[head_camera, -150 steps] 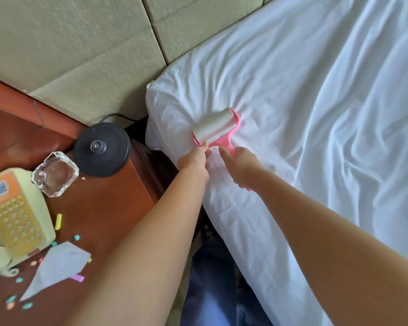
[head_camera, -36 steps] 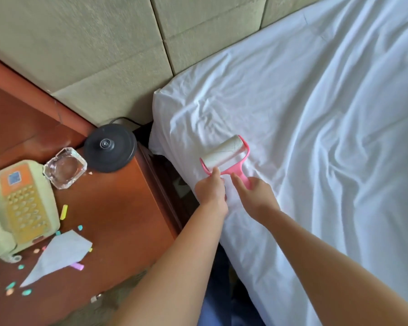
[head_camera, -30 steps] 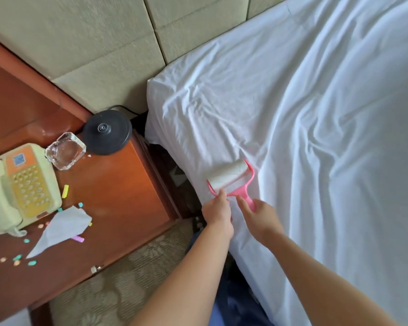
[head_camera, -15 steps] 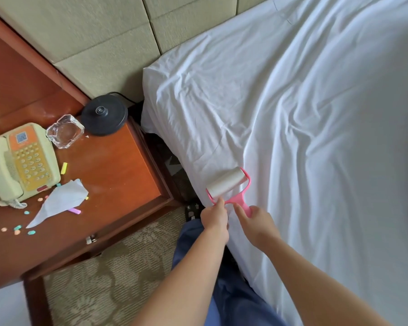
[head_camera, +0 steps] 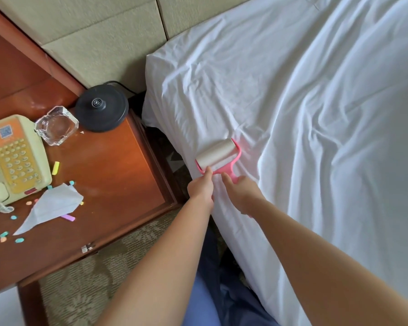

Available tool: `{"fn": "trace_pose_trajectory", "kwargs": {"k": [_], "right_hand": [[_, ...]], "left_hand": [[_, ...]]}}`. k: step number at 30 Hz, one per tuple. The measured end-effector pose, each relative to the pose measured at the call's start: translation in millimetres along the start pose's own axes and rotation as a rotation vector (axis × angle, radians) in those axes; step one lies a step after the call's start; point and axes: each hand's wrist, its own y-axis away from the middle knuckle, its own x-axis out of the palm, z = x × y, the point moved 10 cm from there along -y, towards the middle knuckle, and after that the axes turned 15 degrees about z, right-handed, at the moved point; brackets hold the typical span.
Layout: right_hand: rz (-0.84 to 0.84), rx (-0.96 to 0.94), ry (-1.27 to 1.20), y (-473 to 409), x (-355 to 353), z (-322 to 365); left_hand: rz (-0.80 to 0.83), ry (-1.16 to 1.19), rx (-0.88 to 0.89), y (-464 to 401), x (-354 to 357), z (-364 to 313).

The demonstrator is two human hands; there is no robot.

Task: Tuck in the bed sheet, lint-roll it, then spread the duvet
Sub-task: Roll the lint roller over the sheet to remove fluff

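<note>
White bed sheet [head_camera: 304, 114], pink lint roller [head_camera: 218, 156] near its left edge.

Right hand [head_camera: 244, 194] grips the handle, fingers curled round it; left hand [head_camera: 201, 188] pinches the frame's end. Its roll lies crosswise, handle pointing back toward the person. The loose, creased sheet may bunch and stick under the tacky roll.

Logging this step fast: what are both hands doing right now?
Left hand: fingers curled, thumb touching the frame end of the pink lint roller on the bed sheet.
Right hand: gripping the lint roller's handle.
</note>
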Motion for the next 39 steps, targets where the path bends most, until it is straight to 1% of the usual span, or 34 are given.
{"fn": "trace_pose_trajectory", "kwargs": {"k": [6, 14, 19, 24, 26, 28, 31, 34, 37, 39], "right_hand": [[-0.017, -0.017, 0.000, -37.8, -5.9, 28.9], [-0.034, -0.050, -0.006, -89.7, -21.7, 96.5], [-0.046, -0.052, 0.045, -118.2, -30.0, 134.9], [-0.033, -0.064, -0.045, -149.9, -41.2, 178.6], [-0.028, -0.069, -0.020, -159.3, -47.7, 193.7], [-0.031, -0.071, 0.021, -167.5, -52.0, 203.3], [-0.035, -0.069, 0.055, -178.7, -57.1, 217.6], [-0.028, -0.084, 0.032, -184.5, -63.0, 237.2], [-0.070, -0.160, -0.027, -177.5, -70.0, 249.1], [-0.110, -0.204, -0.019, -164.6, -72.1, 246.9]], "left_hand": [[0.037, 0.024, 0.018, -27.0, -8.8, -38.7], [0.039, 0.025, 0.069, -64.8, -24.7, -116.3], [0.016, -0.005, 0.095, -85.8, -35.2, -160.5], [-0.039, -0.011, 0.132, -103.9, -43.0, -214.6], [-0.056, -0.067, 0.144, -108.7, -44.6, -233.5], [-0.067, -0.103, 0.158, -113.3, -45.7, -246.5], [-0.064, -0.093, 0.179, -118.8, -46.5, -263.2], [-0.078, -0.120, 0.199, -120.8, -50.2, -283.1], [-0.088, -0.091, 0.218, -117.8, -53.3, -291.0], [-0.081, -0.054, 0.246, -112.3, -52.7, -285.9]]}}
